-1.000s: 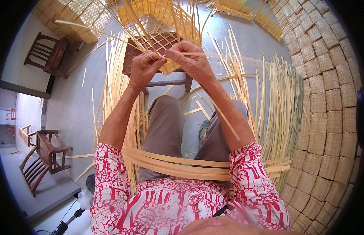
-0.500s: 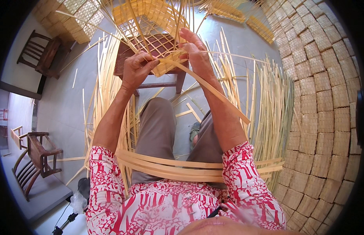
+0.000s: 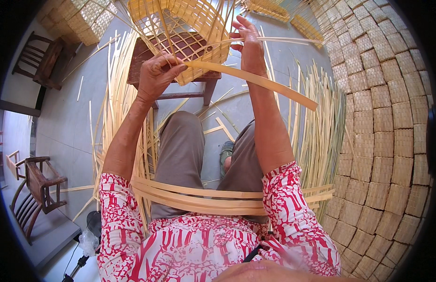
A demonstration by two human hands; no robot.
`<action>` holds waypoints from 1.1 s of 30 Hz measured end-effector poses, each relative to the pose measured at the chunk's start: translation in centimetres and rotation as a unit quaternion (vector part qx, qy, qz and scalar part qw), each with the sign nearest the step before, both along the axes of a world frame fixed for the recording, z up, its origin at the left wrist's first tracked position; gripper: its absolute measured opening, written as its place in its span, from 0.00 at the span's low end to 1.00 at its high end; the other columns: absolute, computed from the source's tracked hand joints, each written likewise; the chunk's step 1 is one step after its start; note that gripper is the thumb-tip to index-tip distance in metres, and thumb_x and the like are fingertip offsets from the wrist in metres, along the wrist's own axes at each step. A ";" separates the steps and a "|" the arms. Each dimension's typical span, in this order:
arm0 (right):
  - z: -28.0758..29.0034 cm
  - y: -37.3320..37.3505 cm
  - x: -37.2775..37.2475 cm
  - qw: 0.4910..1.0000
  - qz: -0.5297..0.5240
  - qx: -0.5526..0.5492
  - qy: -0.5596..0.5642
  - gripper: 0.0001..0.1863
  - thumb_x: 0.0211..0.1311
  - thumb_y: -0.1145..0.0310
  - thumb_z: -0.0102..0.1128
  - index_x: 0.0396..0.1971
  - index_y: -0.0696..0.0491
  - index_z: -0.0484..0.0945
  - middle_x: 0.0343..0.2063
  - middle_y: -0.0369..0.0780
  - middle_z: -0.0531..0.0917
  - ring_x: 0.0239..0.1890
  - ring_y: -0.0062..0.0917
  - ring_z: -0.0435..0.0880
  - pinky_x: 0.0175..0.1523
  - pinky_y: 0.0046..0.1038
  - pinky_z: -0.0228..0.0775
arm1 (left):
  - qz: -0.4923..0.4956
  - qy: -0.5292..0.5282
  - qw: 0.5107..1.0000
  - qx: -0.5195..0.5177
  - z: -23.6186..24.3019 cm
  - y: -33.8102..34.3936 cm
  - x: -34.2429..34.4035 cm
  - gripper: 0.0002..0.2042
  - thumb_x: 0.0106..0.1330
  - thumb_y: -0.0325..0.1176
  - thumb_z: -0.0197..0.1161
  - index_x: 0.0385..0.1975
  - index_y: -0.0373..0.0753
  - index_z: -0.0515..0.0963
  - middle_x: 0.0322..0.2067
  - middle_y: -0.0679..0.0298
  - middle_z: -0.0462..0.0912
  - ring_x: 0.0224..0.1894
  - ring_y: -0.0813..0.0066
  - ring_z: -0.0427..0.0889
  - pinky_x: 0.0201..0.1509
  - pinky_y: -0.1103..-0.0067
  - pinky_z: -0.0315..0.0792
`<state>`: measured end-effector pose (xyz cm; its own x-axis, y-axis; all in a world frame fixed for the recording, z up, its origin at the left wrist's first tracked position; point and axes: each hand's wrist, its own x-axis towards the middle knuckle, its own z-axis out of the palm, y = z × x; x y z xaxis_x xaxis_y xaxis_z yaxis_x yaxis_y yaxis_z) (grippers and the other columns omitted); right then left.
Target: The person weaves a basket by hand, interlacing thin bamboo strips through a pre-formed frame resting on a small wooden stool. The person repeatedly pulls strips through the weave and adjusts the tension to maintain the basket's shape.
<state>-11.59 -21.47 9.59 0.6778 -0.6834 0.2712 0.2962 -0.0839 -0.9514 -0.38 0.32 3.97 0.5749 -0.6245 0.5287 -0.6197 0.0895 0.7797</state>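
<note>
The head camera, left unit of a side-by-side fisheye pair, faces downward from the wearer's head. Near range: shirt (image 3: 194, 237) at 6 o'clock. Middle range: left hand (image 3: 157, 73) at 10:30, right hand (image 3: 251, 41) at 12:30. Far range: grey floor (image 3: 70, 123) at 9 o'clock.

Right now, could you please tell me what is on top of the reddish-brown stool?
The open-lattice basket is over the stool, which shows through the gaps. Whatever lies behind the left hand is hidden.
</note>
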 end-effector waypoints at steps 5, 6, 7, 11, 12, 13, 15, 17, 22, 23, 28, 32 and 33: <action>0.0 -0.5 0.1 0.998 -0.008 -0.021 -0.064 0.11 0.64 0.70 0.59 0.45 0.56 0.76 0.37 0.38 0.79 0.29 0.17 0.78 0.33 0.19 0.72 | 0.014 0.006 1.000 -0.026 -0.5 0.0 0.2 0.05 0.60 0.28 0.74 0.31 0.35 0.85 0.29 0.66 0.83 0.30 0.81 0.81 0.34 0.82 0.76; -0.1 -0.6 0.2 0.996 -0.019 -0.010 -0.084 0.08 0.63 0.73 0.64 0.39 0.54 0.75 0.33 0.37 0.79 0.25 0.16 0.78 0.29 0.19 0.75 | 0.013 0.016 0.999 -0.046 -0.8 -0.2 0.4 0.05 0.60 0.27 0.73 0.31 0.35 0.85 0.29 0.66 0.83 0.30 0.82 0.80 0.35 0.82 0.76; -0.4 -0.5 0.2 0.992 -0.027 0.047 -0.111 0.07 0.65 0.72 0.63 0.38 0.54 0.74 0.32 0.37 0.79 0.25 0.17 0.78 0.31 0.21 0.77 | 0.012 0.026 0.997 -0.067 -1.0 -0.2 0.5 0.05 0.60 0.27 0.73 0.31 0.35 0.85 0.29 0.66 0.82 0.31 0.82 0.80 0.35 0.83 0.75; -0.9 -0.2 -0.4 0.959 -0.072 0.211 -0.173 0.07 0.73 0.68 0.54 0.41 0.56 0.70 0.32 0.41 0.78 0.30 0.24 0.82 0.41 0.32 0.84 | -0.004 0.117 0.989 -0.090 -0.7 -0.6 -0.2 0.03 0.63 0.26 0.71 0.33 0.35 0.84 0.29 0.69 0.82 0.33 0.86 0.78 0.37 0.85 0.73; -1.1 -0.1 -0.5 0.952 -0.079 0.233 -0.181 0.07 0.75 0.69 0.51 0.43 0.57 0.69 0.34 0.42 0.78 0.35 0.28 0.83 0.45 0.34 0.85 | -0.010 0.118 0.987 -0.105 -0.9 -0.7 -0.2 0.03 0.64 0.26 0.71 0.34 0.35 0.84 0.30 0.70 0.82 0.33 0.86 0.77 0.37 0.85 0.73; -1.2 0.0 -0.7 0.945 -0.086 0.254 -0.190 0.08 0.76 0.70 0.48 0.45 0.59 0.69 0.36 0.44 0.78 0.39 0.31 0.84 0.49 0.37 0.85 | -0.015 0.119 0.985 -0.120 -1.2 -0.9 -0.1 0.03 0.64 0.26 0.71 0.34 0.35 0.84 0.30 0.70 0.81 0.33 0.87 0.77 0.36 0.86 0.72; -1.2 0.5 -0.9 0.949 -0.089 0.245 -0.175 0.08 0.78 0.69 0.44 0.44 0.59 0.67 0.40 0.47 0.77 0.41 0.34 0.84 0.51 0.39 0.84 | -0.010 0.125 0.983 -0.137 -1.6 -1.0 -0.2 0.03 0.65 0.26 0.70 0.35 0.35 0.84 0.31 0.71 0.81 0.33 0.87 0.76 0.36 0.86 0.72; -1.3 0.5 -1.2 0.952 -0.077 0.248 -0.164 0.09 0.78 0.68 0.43 0.43 0.59 0.66 0.40 0.48 0.77 0.40 0.35 0.84 0.51 0.39 0.84 | 0.007 0.132 0.981 -0.142 -1.9 -1.0 -0.6 0.04 0.66 0.26 0.69 0.36 0.35 0.83 0.31 0.71 0.80 0.33 0.87 0.76 0.36 0.86 0.71; -1.6 0.1 -1.0 0.949 -0.080 0.249 -0.177 0.11 0.77 0.62 0.49 0.40 0.56 0.67 0.33 0.42 0.78 0.33 0.28 0.83 0.43 0.34 0.84 | 0.021 0.150 0.975 -0.164 -1.9 -1.5 -1.2 0.04 0.66 0.26 0.70 0.35 0.35 0.82 0.31 0.71 0.80 0.32 0.88 0.74 0.34 0.87 0.69; -1.4 0.4 -0.9 0.951 -0.077 0.240 -0.179 0.12 0.76 0.61 0.52 0.39 0.55 0.68 0.31 0.40 0.78 0.30 0.25 0.83 0.40 0.31 0.84 | 0.029 0.158 0.973 -0.166 -1.9 -1.6 -1.1 0.04 0.65 0.26 0.70 0.34 0.35 0.82 0.30 0.71 0.80 0.31 0.88 0.74 0.34 0.86 0.69; -0.8 1.8 -1.9 0.991 -0.108 -0.023 -0.077 0.22 0.65 0.48 0.68 0.34 0.55 0.78 0.30 0.33 0.75 0.29 0.16 0.70 0.33 0.19 0.63 | 0.134 0.025 0.987 -0.088 -0.8 -2.1 -1.5 0.04 0.61 0.25 0.71 0.29 0.35 0.82 0.25 0.69 0.78 0.28 0.84 0.74 0.33 0.84 0.69; -1.0 0.3 -1.9 0.968 -0.107 -0.227 -0.006 0.43 0.52 0.32 0.69 0.51 0.59 0.79 0.41 0.37 0.73 0.45 0.19 0.69 0.45 0.26 0.68 | 0.118 -0.056 0.991 -0.016 0.2 -1.9 -0.8 0.05 0.59 0.24 0.70 0.25 0.34 0.80 0.23 0.66 0.76 0.29 0.79 0.75 0.34 0.80 0.70; -1.1 0.1 -2.2 0.971 -0.084 -0.222 -0.021 0.45 0.52 0.31 0.68 0.52 0.59 0.78 0.41 0.38 0.73 0.45 0.20 0.69 0.46 0.27 0.69 | 0.103 -0.040 0.994 -0.009 0.2 -1.8 -0.5 0.06 0.59 0.24 0.70 0.25 0.34 0.79 0.23 0.65 0.76 0.29 0.78 0.75 0.34 0.79 0.70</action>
